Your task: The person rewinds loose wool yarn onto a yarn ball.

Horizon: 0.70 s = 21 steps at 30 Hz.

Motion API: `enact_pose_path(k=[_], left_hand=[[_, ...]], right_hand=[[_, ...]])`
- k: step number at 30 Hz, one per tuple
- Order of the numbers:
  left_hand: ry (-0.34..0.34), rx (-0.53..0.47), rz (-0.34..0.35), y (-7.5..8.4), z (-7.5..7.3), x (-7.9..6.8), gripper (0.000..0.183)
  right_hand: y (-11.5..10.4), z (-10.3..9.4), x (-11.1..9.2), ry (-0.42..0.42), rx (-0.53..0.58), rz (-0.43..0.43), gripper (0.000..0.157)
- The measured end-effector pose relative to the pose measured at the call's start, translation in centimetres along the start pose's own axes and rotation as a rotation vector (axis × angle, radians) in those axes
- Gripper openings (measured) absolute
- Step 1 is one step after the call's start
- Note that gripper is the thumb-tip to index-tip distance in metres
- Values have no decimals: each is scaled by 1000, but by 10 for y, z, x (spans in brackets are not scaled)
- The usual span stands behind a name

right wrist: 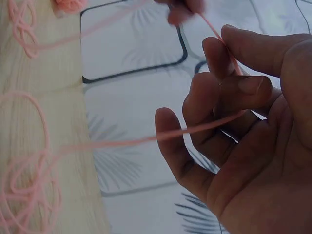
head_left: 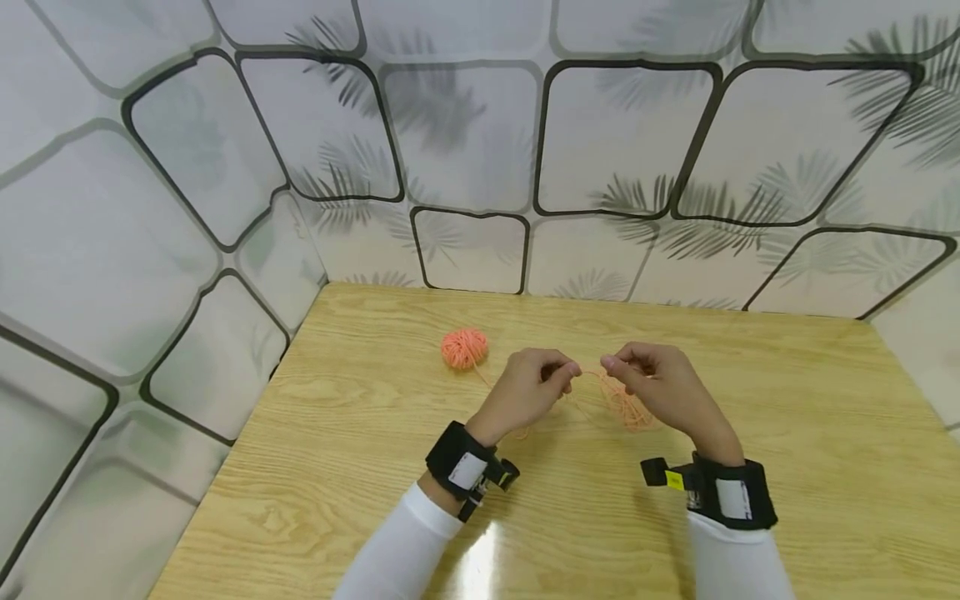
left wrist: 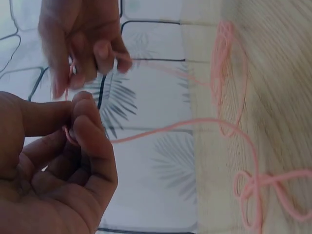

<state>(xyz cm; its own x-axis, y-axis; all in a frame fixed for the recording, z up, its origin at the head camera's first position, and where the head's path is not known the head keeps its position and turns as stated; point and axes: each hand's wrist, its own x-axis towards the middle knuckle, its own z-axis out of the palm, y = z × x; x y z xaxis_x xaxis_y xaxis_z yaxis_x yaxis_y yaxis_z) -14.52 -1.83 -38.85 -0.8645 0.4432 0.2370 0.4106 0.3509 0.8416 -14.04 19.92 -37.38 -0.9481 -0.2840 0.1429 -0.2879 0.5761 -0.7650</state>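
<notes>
Between my two hands runs a short stretch of coral-pink yarn (head_left: 591, 372), raised above the wooden table. My left hand (head_left: 531, 385) pinches it between thumb and fingers, and a strand (left wrist: 165, 127) trails from there down to the table. My right hand (head_left: 660, 385) pinches the yarn (right wrist: 210, 25) between thumb and index finger; its tail (right wrist: 122, 141) passes across the other fingers. A loose tangle of yarn (head_left: 628, 408) lies beneath the right hand. The wound yarn ball (head_left: 464, 348) rests on the table beyond the left hand, a strand leading from it.
The wooden table (head_left: 337, 467) reaches back to a wall covering (head_left: 472, 133) with dark outlines and leaf prints. More loops of yarn (left wrist: 251, 195) lie on the tabletop by the left hand. Black straps (head_left: 459, 458) with small cameras circle both wrists.
</notes>
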Motion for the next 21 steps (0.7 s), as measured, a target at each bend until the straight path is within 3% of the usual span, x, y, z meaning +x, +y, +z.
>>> enact_pose_path(k=[7,13,18,21], left_hand=[[172,-30,-150,-16,-17,-4,20],[242,67,-233,-25,-23,-6,21],[136,260,-217,-16,-13,-5,28],[2,219,-158,-1,-4,-3,39]], right_hand=[[12,-29,-12,104,-25,54,31],[14,-35,-17,159,-12,79,33],[8,-19,-9,114,-6,28,31],[3,-4,-1,64,21,0,30]])
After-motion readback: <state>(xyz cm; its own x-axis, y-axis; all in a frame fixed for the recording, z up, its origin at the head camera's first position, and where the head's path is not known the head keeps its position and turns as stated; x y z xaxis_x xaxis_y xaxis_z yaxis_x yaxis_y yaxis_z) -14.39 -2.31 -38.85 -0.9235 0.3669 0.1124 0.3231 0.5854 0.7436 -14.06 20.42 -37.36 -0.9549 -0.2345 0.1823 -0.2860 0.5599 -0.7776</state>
